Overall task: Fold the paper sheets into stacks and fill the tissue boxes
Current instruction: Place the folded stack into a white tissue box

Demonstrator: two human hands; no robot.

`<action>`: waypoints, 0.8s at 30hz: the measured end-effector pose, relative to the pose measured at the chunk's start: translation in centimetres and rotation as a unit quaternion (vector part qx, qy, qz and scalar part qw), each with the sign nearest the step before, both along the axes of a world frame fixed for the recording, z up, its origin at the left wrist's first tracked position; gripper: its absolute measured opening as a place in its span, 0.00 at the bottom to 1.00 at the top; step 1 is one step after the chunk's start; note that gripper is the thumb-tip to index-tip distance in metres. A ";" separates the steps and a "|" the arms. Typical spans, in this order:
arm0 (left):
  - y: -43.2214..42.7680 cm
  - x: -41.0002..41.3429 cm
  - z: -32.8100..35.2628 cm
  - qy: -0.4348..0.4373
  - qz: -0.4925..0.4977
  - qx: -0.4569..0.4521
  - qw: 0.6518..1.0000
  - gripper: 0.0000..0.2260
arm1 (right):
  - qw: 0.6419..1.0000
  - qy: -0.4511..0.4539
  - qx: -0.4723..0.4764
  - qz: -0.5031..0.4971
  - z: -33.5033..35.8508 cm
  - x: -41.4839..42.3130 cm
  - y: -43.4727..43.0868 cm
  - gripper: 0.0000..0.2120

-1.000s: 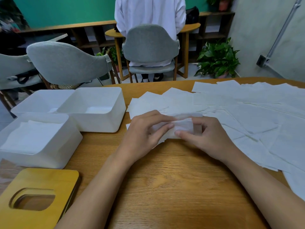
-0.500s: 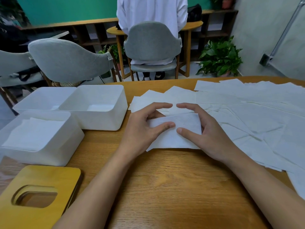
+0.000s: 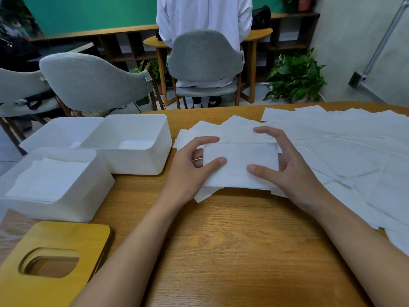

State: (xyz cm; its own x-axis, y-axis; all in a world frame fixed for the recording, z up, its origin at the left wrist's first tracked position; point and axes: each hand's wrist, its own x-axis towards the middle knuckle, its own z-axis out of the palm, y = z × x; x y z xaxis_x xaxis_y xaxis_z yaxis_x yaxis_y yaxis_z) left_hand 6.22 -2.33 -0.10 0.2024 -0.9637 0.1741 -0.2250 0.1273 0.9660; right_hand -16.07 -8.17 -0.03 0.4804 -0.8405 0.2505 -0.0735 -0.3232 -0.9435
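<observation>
Folded sheet [image 3: 240,167], frame centre: left hand [image 3: 192,167] and right hand [image 3: 290,167] pinched its ends; slack grip could let layers spring open.

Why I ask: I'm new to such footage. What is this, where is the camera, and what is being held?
No machine here: a person works with bare hands. The picture comes from a camera worn on the head, looking down. The left hand and right hand grip a folded paper sheet by its ends. Loose sheets cover the wooden table to the right. To the left stand white tissue boxes; the nearest box holds paper, and a wooden lid lies in front of it.
</observation>
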 end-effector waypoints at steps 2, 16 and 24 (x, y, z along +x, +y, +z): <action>-0.3 0.0 -0.6 -0.003 0.019 -0.009 1.000 0.21 | 0.999 0.032 -0.005 0.021 -0.4 0.0 -0.1 0.19; -0.8 3.0 -2.4 -0.391 -0.060 -0.012 0.918 0.10 | 0.982 0.024 -0.049 -0.178 -3.3 -0.5 -2.2 0.16; -0.7 2.0 -2.0 -0.287 0.008 -0.032 0.957 0.04 | 0.981 0.053 -0.071 -0.170 -2.9 -0.4 -1.7 0.15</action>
